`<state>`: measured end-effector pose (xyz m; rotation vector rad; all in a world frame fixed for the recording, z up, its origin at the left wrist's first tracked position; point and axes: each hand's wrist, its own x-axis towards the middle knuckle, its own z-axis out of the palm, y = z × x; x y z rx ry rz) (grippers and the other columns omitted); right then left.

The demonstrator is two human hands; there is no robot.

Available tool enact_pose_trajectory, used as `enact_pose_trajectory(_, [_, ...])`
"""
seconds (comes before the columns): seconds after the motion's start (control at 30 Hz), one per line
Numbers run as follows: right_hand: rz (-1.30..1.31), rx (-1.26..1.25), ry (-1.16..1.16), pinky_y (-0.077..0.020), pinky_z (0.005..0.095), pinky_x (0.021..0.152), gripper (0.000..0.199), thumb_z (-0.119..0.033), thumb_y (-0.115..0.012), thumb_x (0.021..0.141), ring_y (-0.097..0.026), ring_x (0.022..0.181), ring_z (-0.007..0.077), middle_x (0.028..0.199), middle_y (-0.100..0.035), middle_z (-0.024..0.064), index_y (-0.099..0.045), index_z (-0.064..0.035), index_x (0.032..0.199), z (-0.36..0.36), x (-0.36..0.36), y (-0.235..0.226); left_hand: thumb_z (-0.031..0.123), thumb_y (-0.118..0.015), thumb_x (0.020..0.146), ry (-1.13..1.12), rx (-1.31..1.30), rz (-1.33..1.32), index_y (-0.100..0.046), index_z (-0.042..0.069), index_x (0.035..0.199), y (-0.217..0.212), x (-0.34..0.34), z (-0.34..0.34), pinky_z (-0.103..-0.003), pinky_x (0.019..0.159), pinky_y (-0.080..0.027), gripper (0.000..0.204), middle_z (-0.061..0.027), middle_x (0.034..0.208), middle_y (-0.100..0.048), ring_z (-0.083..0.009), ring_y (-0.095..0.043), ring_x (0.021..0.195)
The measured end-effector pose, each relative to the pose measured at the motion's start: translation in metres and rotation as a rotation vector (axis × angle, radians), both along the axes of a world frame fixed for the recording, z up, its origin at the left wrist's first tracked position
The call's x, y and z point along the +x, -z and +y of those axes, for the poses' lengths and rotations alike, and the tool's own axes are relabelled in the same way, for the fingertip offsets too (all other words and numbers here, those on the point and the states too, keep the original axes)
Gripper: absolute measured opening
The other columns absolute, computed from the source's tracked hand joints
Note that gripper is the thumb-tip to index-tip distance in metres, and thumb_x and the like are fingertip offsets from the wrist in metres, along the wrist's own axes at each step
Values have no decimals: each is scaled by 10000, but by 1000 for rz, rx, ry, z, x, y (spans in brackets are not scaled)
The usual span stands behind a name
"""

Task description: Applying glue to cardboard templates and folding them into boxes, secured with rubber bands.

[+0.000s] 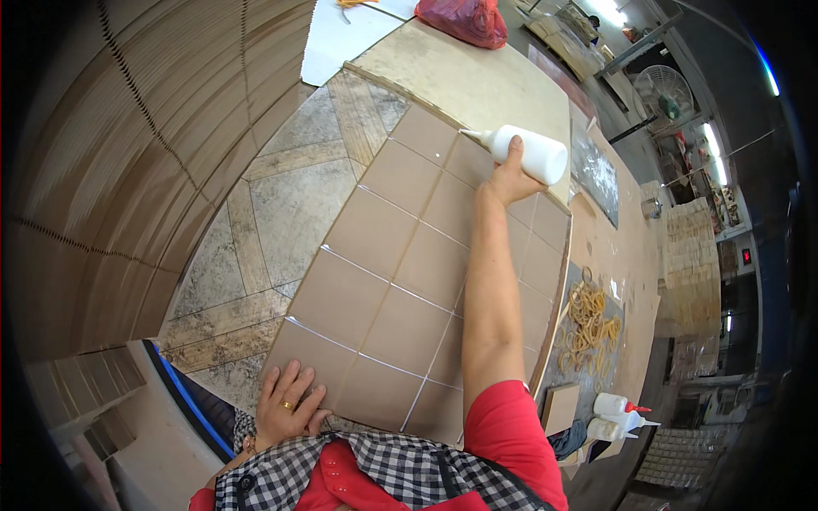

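A large brown board (383,247), marked into squares by thin pale lines, lies in front of me on the table. My right hand (509,177) reaches across to its far side, fingers wrapped round a white squeeze bottle (540,155). The bottle is tipped on its side, its pointed nozzle aimed left just over the board's far edge; whether the tip touches cannot be told. White lines of glue (336,254) run along several of the squares' borders. My left hand (290,407) lies flat on the near left corner, fingers spread, a ring on one finger.
Tall stacks of brown cardboard (162,128) rise at the left. Rubber bands (588,319) lie in a heap on the right, with more bottles (620,415) and a small wooden block (560,409) nearer me. A red plastic bag (464,19) sits at the far end.
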<state>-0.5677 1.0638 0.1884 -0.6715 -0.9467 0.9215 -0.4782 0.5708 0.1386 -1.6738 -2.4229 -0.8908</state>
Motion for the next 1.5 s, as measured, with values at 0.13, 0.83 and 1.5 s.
enact_pose_trajectory(0.13, [-86, 38, -58, -497, 401, 923, 708, -79, -801, 698, -536, 1100, 295, 1225, -484, 200, -322, 25, 1209, -2, 2, -3, 317, -680, 768, 0, -5, -3, -659, 134, 1025, -1, 0, -1, -518, 1005, -341, 316, -121, 1237, -563, -351, -497, 1201])
enact_pose_trajectory(0.83, [-312, 13, -250, -566, 313, 652, 449, -68, -749, 757, -633, 891, 209, 1044, -612, 128, -531, 35, 1135, -201, 138, -19, 194, -686, 740, -53, 87, -114, -652, 65, 971, -31, 5, 1, -566, 1054, -261, 267, -119, 1095, -598, -339, -495, 1137])
enact_pose_trajectory(1.5, [-416, -251, -550, -418, 370, 930, 541, -108, -756, 739, -556, 1025, 222, 1103, -581, 111, -491, 25, 1191, -382, 284, -32, -31, -577, 766, 92, 155, -144, -653, 54, 889, -20, -22, -13, -497, 1079, -295, 168, -74, 1045, -647, -267, -560, 1114])
